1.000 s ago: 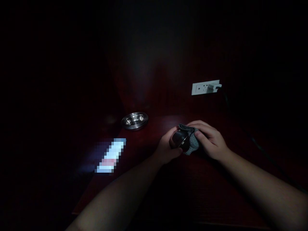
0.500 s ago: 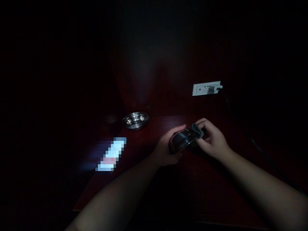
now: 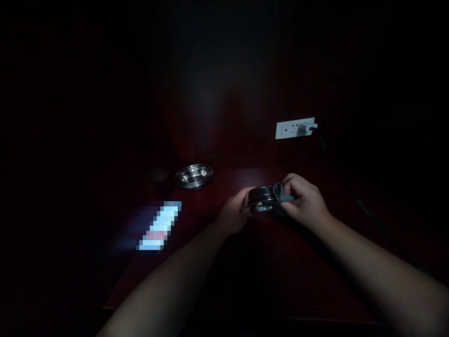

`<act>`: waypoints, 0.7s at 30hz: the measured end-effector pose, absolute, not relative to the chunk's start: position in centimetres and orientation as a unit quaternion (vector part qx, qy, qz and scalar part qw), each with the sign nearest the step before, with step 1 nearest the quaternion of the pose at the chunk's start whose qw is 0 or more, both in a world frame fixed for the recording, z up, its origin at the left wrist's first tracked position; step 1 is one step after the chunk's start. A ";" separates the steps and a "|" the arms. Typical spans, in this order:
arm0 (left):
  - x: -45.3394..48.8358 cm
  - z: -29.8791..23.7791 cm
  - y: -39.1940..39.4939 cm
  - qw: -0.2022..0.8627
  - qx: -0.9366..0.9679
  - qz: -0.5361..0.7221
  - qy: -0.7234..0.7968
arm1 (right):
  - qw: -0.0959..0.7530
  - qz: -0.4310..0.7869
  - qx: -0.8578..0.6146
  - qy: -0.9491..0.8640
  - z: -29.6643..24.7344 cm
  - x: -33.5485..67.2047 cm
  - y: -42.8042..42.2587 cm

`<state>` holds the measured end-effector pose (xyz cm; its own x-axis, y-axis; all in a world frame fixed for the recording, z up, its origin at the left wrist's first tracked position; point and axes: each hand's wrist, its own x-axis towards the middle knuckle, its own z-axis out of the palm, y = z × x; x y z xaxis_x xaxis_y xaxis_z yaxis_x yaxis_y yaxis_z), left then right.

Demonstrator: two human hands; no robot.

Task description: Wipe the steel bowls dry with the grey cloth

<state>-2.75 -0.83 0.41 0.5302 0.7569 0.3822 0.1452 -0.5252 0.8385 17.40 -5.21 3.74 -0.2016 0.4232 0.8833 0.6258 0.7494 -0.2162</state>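
Note:
My left hand (image 3: 234, 210) is closed around the left side of a shiny metal bowl (image 3: 260, 194), held tilted above the table. In my right hand (image 3: 305, 199) is a dark grey textured cloth (image 3: 278, 191), bunched up and pressed against the bowl's right edge. Its fingers are curled round the cloth, and part of it sticks out below them. Farther back on the left stands a stack of metal bowls (image 3: 194, 176), open side up. Dim light hides the held bowl's underside.
A lit, pixelated rectangle (image 3: 159, 229) lies on the dark red table (image 3: 217, 262), near its left edge. On the back wall is a white socket (image 3: 289, 129) with a plug (image 3: 308, 127) in it. A dark cable (image 3: 365, 206) runs down the right side.
The bowl has been turned in my left hand, so its rim and lower side show differently. The cloth has shifted slightly left along with it. The view has moved a little right.

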 end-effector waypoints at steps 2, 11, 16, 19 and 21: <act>-2.7 0.5 -1.0 0.395 0.775 0.406 0.281 | 0.538 -0.108 -0.341 -0.763 3.9 17.3 -5.3; -2.6 0.8 -1.5 0.331 0.765 0.517 0.196 | 0.580 -0.101 -0.346 -0.731 3.8 17.3 -5.4; -2.7 0.8 -1.9 0.331 0.758 0.533 0.177 | 0.600 -0.070 -0.370 -0.706 3.7 16.9 -5.5; -2.7 1.1 -2.0 0.330 0.763 0.523 0.189 | 0.600 -0.080 -0.373 -0.703 3.6 16.8 -5.4; -2.8 1.2 -2.0 0.324 0.773 0.505 0.207 | 0.592 -0.099 -0.376 -0.706 3.4 17.1 -5.2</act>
<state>-2.82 -2.01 1.19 0.4051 0.6464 0.6466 -0.0068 -0.7050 0.7091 17.13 -5.23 3.45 -0.0165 0.4138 0.9102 0.6489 0.6970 -0.3051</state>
